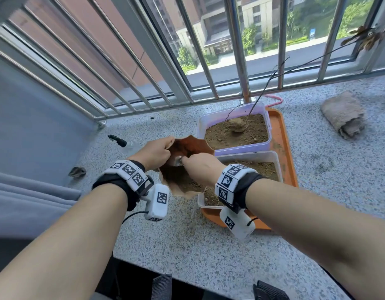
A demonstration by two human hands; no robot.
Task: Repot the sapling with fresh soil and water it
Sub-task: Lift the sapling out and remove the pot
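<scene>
Granite ledge point(208, 245): hands on pot point(195, 146)

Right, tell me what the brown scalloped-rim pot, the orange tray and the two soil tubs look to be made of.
Brown scalloped-rim pot: looks like matte terracotta or moulded plastic; hard to tell. Orange tray: smooth, uniform colour, probably plastic. The two soil tubs: translucent thin walls, almost certainly plastic.

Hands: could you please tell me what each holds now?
Left hand: grips the brown scalloped pot rim.
Right hand: holds a metal spoon.
</scene>
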